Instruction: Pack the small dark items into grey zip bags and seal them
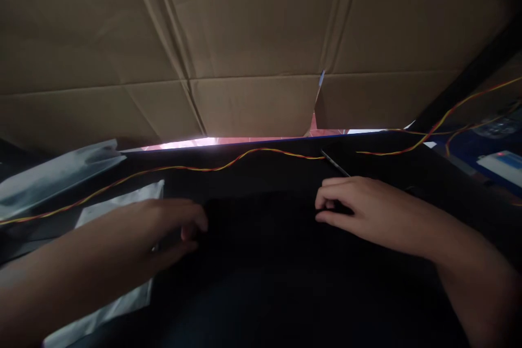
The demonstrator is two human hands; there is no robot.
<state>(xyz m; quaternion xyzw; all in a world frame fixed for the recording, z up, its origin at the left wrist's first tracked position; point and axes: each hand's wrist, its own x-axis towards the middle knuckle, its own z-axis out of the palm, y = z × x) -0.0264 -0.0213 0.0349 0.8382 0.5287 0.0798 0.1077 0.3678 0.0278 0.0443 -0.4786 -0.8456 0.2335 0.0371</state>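
Over the dark surface, my left hand [171, 228] hovers or rests with fingers loosely bent and thumb apart; nothing shows between them. A whitish plastic bag [126, 198] lies beneath that hand and forearm. My right hand [346, 204] has curled fingers, with a gap between them and the thumb, and no held object is visible. Just beyond its knuckles lies a thin grey rod [335, 162], its near end hidden by the hand. A twisted red-and-yellow wire [212, 169] runs across the surface beyond both hands, one end meeting the rod.
A large cardboard sheet [253, 27] stands across the back. Another clear plastic bag [61, 174] lies at far left. More twisted red-and-yellow wire [432, 133] comes in from the right, near a white-and-blue box [501, 167]. The dark surface [261, 217] spans the middle.
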